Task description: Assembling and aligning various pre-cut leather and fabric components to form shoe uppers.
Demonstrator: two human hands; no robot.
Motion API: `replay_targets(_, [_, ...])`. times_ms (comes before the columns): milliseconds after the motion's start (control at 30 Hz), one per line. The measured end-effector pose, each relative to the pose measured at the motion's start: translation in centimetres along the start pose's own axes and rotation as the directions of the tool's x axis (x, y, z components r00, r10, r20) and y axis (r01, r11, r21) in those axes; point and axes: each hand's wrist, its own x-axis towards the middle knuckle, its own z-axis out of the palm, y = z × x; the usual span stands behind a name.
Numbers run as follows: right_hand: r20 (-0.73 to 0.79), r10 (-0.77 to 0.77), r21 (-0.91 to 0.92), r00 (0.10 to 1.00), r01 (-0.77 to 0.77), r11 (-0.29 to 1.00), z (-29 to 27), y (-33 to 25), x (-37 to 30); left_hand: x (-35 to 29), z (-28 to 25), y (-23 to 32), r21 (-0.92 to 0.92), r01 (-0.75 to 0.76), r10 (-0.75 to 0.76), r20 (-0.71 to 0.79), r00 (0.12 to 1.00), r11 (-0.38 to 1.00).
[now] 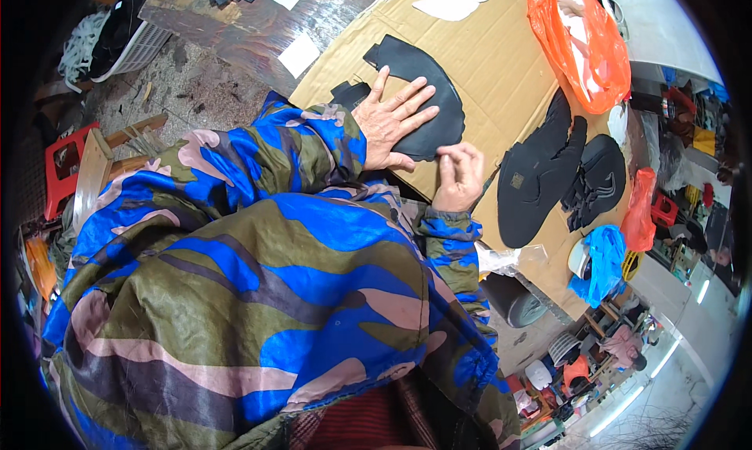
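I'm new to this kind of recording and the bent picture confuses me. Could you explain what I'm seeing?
There is no machine here, only a person's two bare hands. The single picture comes from a wide camera on the person's head, looking down, so straight edges bend. The patterned sleeves are the person's own. A sheet of cardboard covers much of the surface. The left hand lies spread on a black curved piece. The right hand is curled at its lower edge; whether it grips is unclear. To the right are other black pieces and an orange bag.
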Motion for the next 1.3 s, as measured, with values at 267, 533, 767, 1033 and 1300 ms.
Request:
replay_targets(267, [0.18, -0.138, -0.726, 0.974, 0.226, 0.65, 3.0, 1.6, 3.4, -1.9, -1.0, -0.5, -0.053, -0.119, 0.124, 0.097, 0.988, 0.991])
replay_targets(533, [0.187, -0.092, -0.737, 0.978, 0.202, 0.645, 2.4, 0.5, 3.3, -5.0, -3.1, 0.1, -0.005, -0.129, 0.126, 0.235, 0.964, 0.992])
replay_targets(767, [0.202, -0.074, -0.745, 0.977, 0.202, 0.636, 2.4, 0.4, 3.4, -1.2, -2.6, 1.6, 0.011, -0.026, 0.022, 0.237, 0.971, 1.0])
replay_targets(1033, [0.162, -0.077, -0.733, 0.984, 0.172, 0.658, 2.7, 0.8, 3.4, 2.2, -0.9, 1.4, 0.033, -0.071, 0.064, 0.177, 0.982, 0.997])
replay_targets(1300, [0.014, -0.098, -0.83, 0.995, 0.066, 0.553, 3.2, 2.0, 4.5, 2.3, -2.6, 1.7, 0.01, -0.114, 0.107, 0.266, 0.958, 0.993])
